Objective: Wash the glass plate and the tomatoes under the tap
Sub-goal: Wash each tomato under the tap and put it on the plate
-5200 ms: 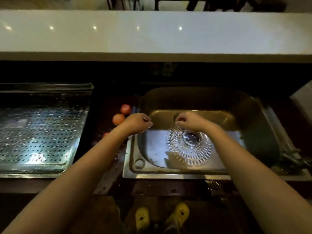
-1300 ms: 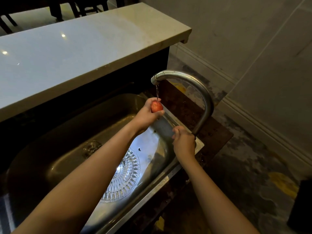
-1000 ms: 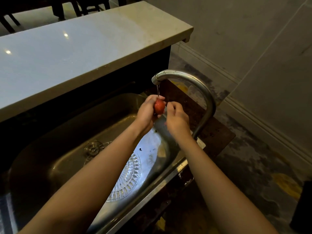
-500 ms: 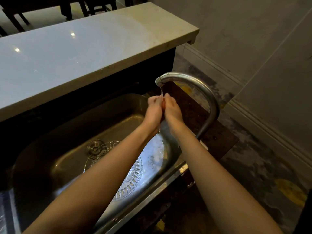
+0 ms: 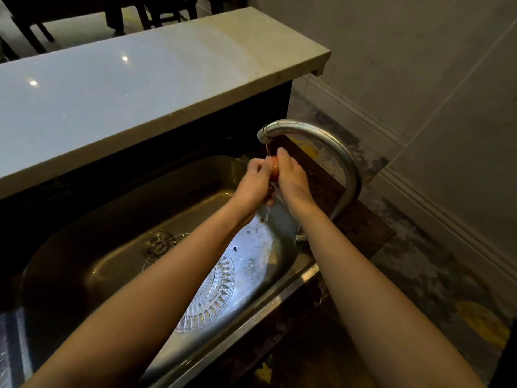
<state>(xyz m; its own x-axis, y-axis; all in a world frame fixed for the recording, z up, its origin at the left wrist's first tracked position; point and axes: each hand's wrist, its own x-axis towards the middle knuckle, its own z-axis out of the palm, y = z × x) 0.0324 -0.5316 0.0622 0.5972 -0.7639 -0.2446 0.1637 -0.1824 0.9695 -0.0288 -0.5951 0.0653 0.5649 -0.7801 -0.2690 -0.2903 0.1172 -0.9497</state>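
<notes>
Was a dim kitchen corner.
Showed pale glossy ledge (image 5: 145, 79), grey wall (image 5: 405, 51), moulded baseboard (image 5: 425, 197), stained floor (image 5: 414, 264), chair legs (image 5: 113, 21) beyond.

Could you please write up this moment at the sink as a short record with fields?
Tap: curved steel tap, thin stream of water running
Tomato: small red tomato, under the stream, between both hands
Left hand: left hand grips the tomato
Right hand: right hand presses against its other side
Plate: patterned clear glass plate, lying on the sink floor, partly hidden by the left forearm
Sink: steel sink, round drain in its floor
</notes>
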